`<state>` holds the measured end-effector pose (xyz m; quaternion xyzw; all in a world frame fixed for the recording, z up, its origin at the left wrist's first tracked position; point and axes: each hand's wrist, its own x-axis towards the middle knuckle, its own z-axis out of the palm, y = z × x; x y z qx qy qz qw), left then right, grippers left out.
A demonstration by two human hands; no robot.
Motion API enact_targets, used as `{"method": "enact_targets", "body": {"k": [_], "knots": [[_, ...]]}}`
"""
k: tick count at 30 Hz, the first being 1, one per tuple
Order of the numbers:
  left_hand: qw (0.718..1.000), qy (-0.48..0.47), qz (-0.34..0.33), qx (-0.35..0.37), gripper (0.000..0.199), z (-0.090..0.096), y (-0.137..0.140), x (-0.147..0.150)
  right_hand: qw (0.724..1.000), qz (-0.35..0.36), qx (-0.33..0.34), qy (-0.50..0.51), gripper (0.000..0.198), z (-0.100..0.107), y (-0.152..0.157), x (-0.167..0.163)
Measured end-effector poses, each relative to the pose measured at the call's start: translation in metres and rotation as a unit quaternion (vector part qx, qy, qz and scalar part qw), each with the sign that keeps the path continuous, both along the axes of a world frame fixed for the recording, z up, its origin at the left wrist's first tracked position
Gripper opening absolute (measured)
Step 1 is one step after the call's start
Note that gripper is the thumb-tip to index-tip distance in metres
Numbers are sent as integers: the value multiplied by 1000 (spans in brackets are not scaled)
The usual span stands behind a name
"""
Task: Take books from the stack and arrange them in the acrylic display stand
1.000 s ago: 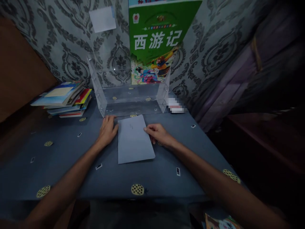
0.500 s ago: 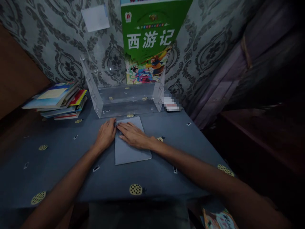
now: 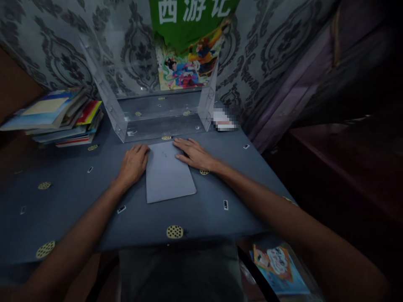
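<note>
A thin, pale grey booklet (image 3: 170, 180) with rounded right corners lies flat and closed on the patterned tablecloth. Along its upper left edge rests my left hand (image 3: 134, 163), palm down, its fingers stretched out close together. My right hand (image 3: 194, 155) lies flat over the upper right part of the cover, fingers extended and the thumb a little apart. A small faint mark shows on the cover between the two hands. Neither hand grips anything.
Behind the booklet stands a clear plastic rack (image 3: 163, 126), with a green picture book (image 3: 189, 50) upright against the wall. A stack of books (image 3: 63, 117) sits at the left. Another book (image 3: 280, 268) lies below the table's front edge. A blurred-out item (image 3: 225, 119) is beside the rack.
My right hand has slid from the booklet's left edge across to its upper right side. My left hand stays by the left edge. The camera view has tilted down.
</note>
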<state>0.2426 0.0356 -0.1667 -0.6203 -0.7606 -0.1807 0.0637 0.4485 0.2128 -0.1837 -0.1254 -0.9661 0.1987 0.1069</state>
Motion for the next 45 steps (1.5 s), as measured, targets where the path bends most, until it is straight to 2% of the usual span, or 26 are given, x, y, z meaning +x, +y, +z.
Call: {"method": "enact_targets", "body": {"k": [2, 6, 8, 14, 23, 30, 34, 37, 40, 42, 45], "knots": [[1000, 8, 1, -8, 27, 1, 0, 1, 1000, 15, -9, -16, 69, 3, -1, 2], [1000, 10, 5, -24, 28, 3, 0, 1, 997, 42, -34, -51, 105, 8, -6, 17], [1000, 7, 7, -28, 29, 3, 0, 2, 996, 50, -42, -64, 115, 10, -12, 27], [999, 23, 13, -36, 30, 6, 0, 4, 993, 74, -52, -71, 119, 9, -32, 53], [997, 9, 60, -39, 31, 7, -2, 12, 994, 80, -60, -48, 117, 6, -33, 55], [999, -30, -3, -14, 34, 1, 1, -1, 996, 73, -57, -12, 103, 8, -56, 55], [999, 30, 14, -28, 36, 8, 1, -1, 993, 58, -79, 65, 74, 13, -71, 51], [993, 89, 36, -61, 35, 19, -3, 18, 977, 21, -148, 149, 53, 14, -70, 46], [995, 54, 5, -89, 37, 24, -9, 50, 955, -38, -203, 213, 42, 10, -62, 42], [994, 18, -19, -104, 54, 24, -12, 72, 944, -60, -230, 231, 38, 6, -56, 40], [988, -6, -14, -153, 78, 22, -14, 95, 930, -70, -272, 236, 38, 4, -51, 38]]}}
